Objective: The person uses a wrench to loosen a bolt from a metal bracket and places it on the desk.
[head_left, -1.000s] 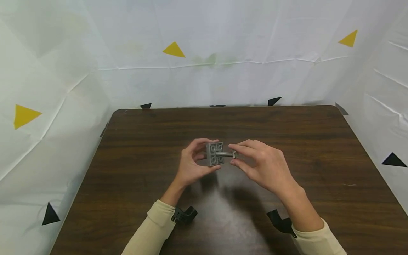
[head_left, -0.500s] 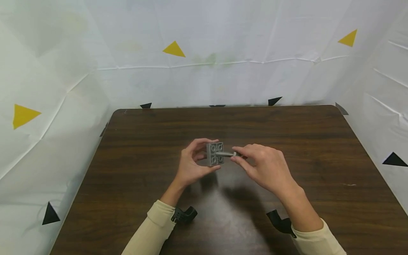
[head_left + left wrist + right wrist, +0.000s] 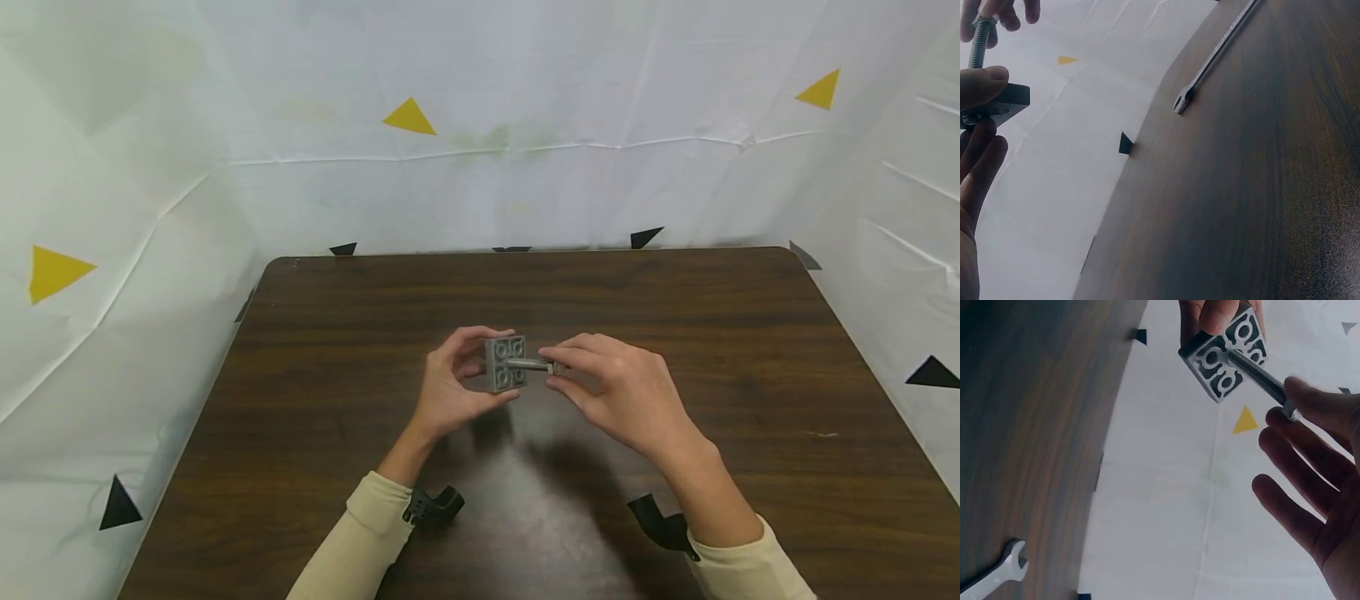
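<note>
My left hand (image 3: 471, 368) holds a grey square block (image 3: 505, 363) above the middle of the dark wooden table (image 3: 337, 333), thumb below and fingers on top. A threaded metal bolt (image 3: 527, 363) sticks out of the block's centre toward the right. My right hand (image 3: 551, 368) pinches the bolt's outer end between thumb and forefinger. In the right wrist view the block (image 3: 1225, 353) shows its patterned face, with the bolt (image 3: 1259, 370) running to my fingertips (image 3: 1307, 403). The left wrist view shows the block (image 3: 1000, 105) edge-on with the bolt (image 3: 977, 40) rising from it.
A flat metal wrench (image 3: 1216, 53) lies on the table; its open jaw end (image 3: 994, 575) shows in the right wrist view. White sheets with yellow and black triangles (image 3: 408, 117) wall in the table on three sides. Black camera mounts (image 3: 435, 504) sit on both wrists.
My right-hand fingers have shifted slightly round the bolt's end. The block and my left hand have stayed where they were.
</note>
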